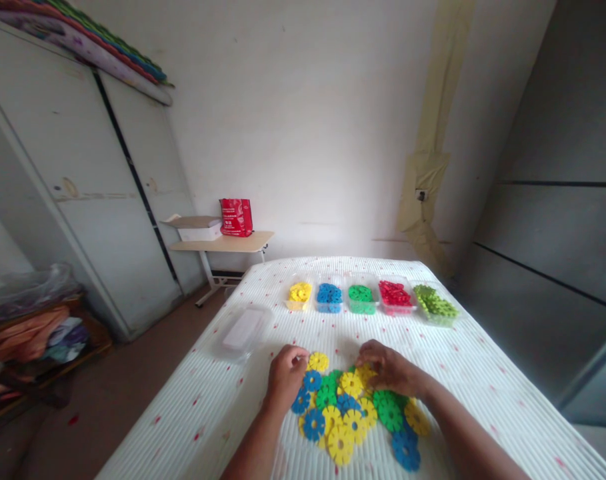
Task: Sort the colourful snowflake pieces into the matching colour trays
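Left hand (287, 375), fingers curled, and right hand (389, 370), fingers bent, sit at the ten and two o'clock edges of a pile of yellow, blue and green notched discs (347, 404); whether either grips one cannot be told. Beyond, toward twelve, stand five clear tubs (363, 309) of color-sorted pieces.

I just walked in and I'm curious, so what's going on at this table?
A person is working over a loose pile of notched discs in yellow, blue and green. The left hand is beside a yellow disc; the right hand is over the pile's far side. Whether either grips one is unclear. Beyond, five clear containers hold colored pieces.
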`<state>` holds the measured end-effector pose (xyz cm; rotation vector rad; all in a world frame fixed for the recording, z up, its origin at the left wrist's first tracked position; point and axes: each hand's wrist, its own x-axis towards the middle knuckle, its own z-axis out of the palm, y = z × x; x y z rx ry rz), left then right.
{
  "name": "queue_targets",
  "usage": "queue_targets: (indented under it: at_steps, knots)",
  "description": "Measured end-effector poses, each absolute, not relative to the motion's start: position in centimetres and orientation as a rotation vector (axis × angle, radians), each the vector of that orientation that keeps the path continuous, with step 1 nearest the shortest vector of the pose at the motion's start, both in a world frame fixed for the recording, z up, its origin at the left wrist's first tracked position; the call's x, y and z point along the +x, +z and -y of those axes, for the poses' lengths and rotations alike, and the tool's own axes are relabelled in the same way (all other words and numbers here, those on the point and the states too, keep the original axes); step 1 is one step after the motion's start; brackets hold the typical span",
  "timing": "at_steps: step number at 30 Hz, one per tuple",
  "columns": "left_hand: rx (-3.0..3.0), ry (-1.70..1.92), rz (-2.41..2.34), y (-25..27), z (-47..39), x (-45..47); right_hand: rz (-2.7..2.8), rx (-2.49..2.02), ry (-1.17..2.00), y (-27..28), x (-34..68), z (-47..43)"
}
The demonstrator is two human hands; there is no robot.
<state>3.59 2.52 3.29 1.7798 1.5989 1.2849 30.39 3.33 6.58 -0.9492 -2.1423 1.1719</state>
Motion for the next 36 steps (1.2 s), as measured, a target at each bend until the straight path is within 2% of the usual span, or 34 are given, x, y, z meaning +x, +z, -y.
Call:
queue_targets:
  at_steps: [8,11,17,22,30,36]
  knots:
    - [1.753,1.304,-1.6,3.5,-2.5,3.7,2.221,-1.297,0.873,7.8,30.2,-3.1]
    - [1.714,1.318,-1.6,3.5,-2.6,3.7,2.087,-1.287,0.948,8.5,30.0,-3.7]
    - [1.556,1.417,-1.584,2.9,-3.0,3.5,1.631,-1.218,1.355,9.2,27.9,-5.2]
    - [1.451,1.47,-1.574,2.4,-3.4,3.2,1.559,-1.298,1.445,9.1,24.1,-7.4]
    - [1.391,1.485,-1.6,3.1,-3.1,3.1,1.284,-1.278,1.242,13.1,17.3,-15.2]
    - [1.424,1.477,-1.598,3.0,-3.1,3.1,1.302,-1.286,1.064,11.8,19.3,-13.9]
